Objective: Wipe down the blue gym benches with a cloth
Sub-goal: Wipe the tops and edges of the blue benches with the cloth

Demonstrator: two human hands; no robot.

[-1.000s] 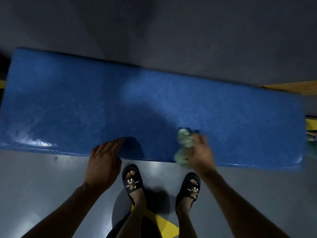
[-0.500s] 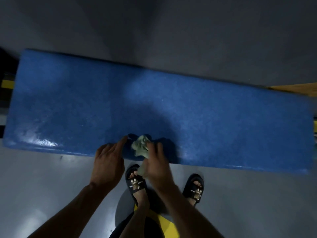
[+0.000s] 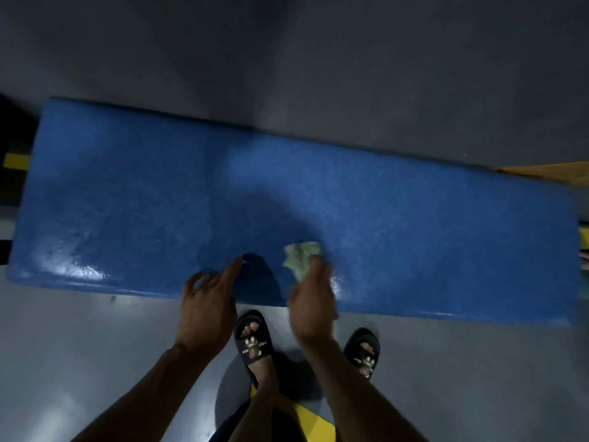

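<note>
The cloth (image 3: 301, 260) is a small, pale-green wad lying on the blue bench (image 3: 414, 224), near the bench's front edge and a bit right of its middle. It looks soft and light, w/ no stiffness of its own — it'll take whatever shape the fingers press into it, and prob. drags a little on the pebbled bench top instead of gliding. Best hold, I'd judge, is a loose bunch w/ fingers on top pushing down, so a flat patch of fabric meets the bench; a pinch by one corner would just let it trail.

The right hand (image 3: 310, 301) is curled over the cloth's near end, fingers closed on it, palm reaching in over the bench's front edge. Most of the wad pokes out past the fingertips toward the bench's back edge.

The left hand (image 3: 207, 301) holds nothing — fingers bent and slightly spread, tips resting on the bench's front edge just left of the cloth, as if bracing.

The bench top shows a wet-looking sheen toward its left end and a small glint just right of the cloth; the far right end looks duller, so I'd guess that stretch isn't done yet.

Below the bench's front edge: grey floor (image 3: 79, 362), two feet in black slides (image 3: 253, 338), and a yellow floor marking (image 3: 310, 419).
</note>
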